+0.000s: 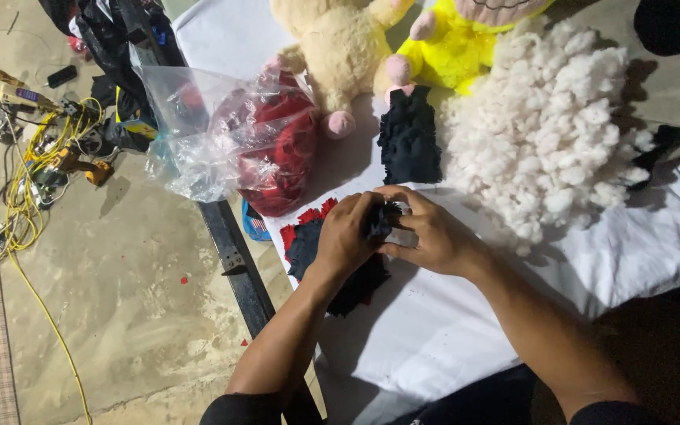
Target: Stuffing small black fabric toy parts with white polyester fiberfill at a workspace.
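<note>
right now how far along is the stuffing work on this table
Looks done: two plush toys, cream and yellow, lie at the table's far end. In hand: the left hand and right hand share a grip on a small dark fabric piece. Left: a big white stuffing heap, red and dark fabric pieces and a bagful of red fabric.

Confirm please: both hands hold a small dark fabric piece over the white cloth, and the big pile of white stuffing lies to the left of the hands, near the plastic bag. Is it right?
Not quite. The head view shows the white stuffing lying to the right of the hands, far from the plastic bag. The rest holds: the left hand and right hand hold a small dark fabric piece over the white cloth.
</note>
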